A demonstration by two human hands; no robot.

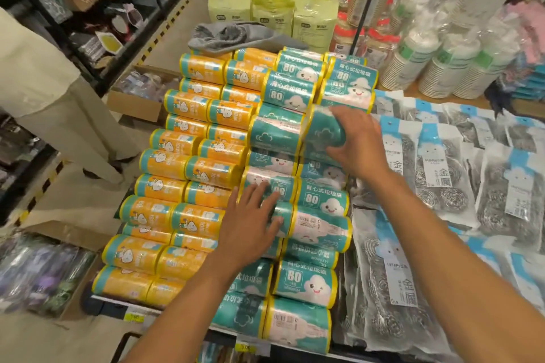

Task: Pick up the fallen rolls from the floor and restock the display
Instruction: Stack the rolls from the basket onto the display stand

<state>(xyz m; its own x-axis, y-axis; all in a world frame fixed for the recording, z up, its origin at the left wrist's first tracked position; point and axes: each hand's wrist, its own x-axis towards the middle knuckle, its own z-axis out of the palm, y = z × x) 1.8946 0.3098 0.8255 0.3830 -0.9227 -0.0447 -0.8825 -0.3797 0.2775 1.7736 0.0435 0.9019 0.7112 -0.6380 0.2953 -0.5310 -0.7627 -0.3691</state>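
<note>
The display (112, 305) holds several orange bag rolls (165, 162) in its left columns and several teal rolls (306, 277) with cloud faces in its right columns. My right hand (358, 141) grips a teal roll (324, 130) by its right end, at the top of the teal stack. My left hand (250, 224) lies flat with spread fingers on a teal roll (281, 216) lower in the stack. No roll on the floor is in view.
Packs of metal scourers (433, 156) lie right of the rolls. Stacked paper cups (442, 68) and green packets (274, 6) stand behind. A grey cloth (236, 34) tops the back rolls. A person (59, 97) stands in the aisle on the left, near cardboard boxes (138, 103).
</note>
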